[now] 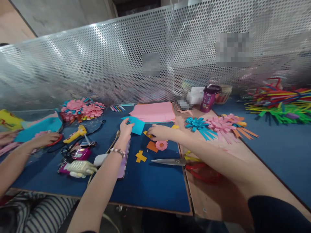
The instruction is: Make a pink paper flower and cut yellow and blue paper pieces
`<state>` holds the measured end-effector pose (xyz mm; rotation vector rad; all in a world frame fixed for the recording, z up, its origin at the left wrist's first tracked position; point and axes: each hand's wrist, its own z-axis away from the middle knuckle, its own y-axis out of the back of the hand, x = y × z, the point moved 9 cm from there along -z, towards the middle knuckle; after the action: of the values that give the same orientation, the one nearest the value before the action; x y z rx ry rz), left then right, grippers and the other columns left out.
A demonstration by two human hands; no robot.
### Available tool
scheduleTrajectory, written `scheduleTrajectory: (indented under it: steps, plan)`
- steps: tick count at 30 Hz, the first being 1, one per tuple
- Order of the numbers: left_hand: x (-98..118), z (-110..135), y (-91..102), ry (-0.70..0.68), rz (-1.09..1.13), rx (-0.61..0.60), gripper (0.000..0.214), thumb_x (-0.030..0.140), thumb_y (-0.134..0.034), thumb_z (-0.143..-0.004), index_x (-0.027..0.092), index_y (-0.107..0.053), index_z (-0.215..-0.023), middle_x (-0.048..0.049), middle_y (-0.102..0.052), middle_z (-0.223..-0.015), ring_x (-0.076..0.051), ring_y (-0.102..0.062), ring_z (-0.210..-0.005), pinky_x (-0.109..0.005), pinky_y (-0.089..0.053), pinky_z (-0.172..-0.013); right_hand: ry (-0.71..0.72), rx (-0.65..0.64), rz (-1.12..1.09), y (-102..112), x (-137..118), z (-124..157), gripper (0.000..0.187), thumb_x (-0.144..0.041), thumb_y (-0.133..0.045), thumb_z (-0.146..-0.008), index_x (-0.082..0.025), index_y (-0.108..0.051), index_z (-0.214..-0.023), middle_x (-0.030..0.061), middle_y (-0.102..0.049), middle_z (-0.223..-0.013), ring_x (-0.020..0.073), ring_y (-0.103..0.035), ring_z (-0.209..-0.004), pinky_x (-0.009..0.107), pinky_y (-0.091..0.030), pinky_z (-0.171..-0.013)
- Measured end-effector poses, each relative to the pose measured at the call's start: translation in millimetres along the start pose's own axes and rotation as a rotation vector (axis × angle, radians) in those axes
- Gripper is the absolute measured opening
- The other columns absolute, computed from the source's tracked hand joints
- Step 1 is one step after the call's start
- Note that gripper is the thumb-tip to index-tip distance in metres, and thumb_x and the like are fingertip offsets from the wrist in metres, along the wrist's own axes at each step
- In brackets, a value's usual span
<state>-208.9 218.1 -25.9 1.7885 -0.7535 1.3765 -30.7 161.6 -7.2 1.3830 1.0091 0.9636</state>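
Note:
My left hand [125, 129] is closed on the edge of a bright blue sheet of paper [138, 125], raised at a slant over the table. Just right of it, my right hand [157, 132] reaches down with bent fingers pinched at a small yellow-orange paper piece [146, 134]; part of that piece is hidden. Below the right hand lie an orange paper square [152, 147] and a pink paper flower [161, 145]. Crossed yellow-orange strips [141, 156] rest nearer to me. Large scissors [168, 161] with red handles lie under my right forearm, blades pointing left.
Pink paper sheets [153, 111] lie at the back. Finished paper flowers [213, 125] and a purple cup [210, 98] stand right. A yellow glue gun [76, 134], cords and a phone [123, 165] lie left. A co-worker's hand [47, 139] works at far left. Perforated metal panels border the table.

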Motion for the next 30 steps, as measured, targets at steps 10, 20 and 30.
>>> scheduleTrajectory:
  steps: [10, 20, 30]
  plan:
    - [14.2, 2.5, -13.0, -0.131, 0.009, -0.062, 0.055, 0.017, -0.064, -0.07, 0.013, -0.054, -0.124, -0.0128, -0.057, -0.125, -0.024, -0.055, -0.115, -0.032, -0.047, -0.092, -0.114, 0.234, 0.075, 57.0, 24.6, 47.5, 0.026, -0.016, -0.042, -0.091, -0.01, -0.067, -0.096, 0.012, -0.065, -0.098, 0.0201, -0.057, -0.095, 0.032, -0.043, -0.087]
    - [44.6, 26.0, -22.3, -0.316, -0.031, -0.144, 0.03, 0.027, -0.071, -0.068, 0.017, -0.069, -0.096, -0.0092, -0.068, -0.098, -0.026, -0.06, -0.1, -0.04, -0.042, -0.095, -0.088, 0.248, 0.099, 29.7, 35.3, 137.1, 0.025, -0.025, -0.05, -0.09, -0.016, -0.067, -0.105, 0.0124, -0.062, -0.113, 0.0246, -0.054, -0.112, 0.042, -0.045, -0.094]
    - [84.1, 62.6, -40.1, -0.349, 0.262, -0.257, 0.025, 0.032, -0.064, -0.074, 0.017, -0.057, -0.093, -0.0046, -0.059, -0.096, -0.018, -0.061, -0.089, -0.034, -0.055, -0.077, -0.554, 0.598, -0.365, 64.1, 19.3, 156.8, 0.031, -0.022, -0.047, -0.089, -0.018, -0.058, -0.118, 0.0098, -0.064, -0.112, 0.0225, -0.061, -0.099, 0.041, -0.051, -0.088]
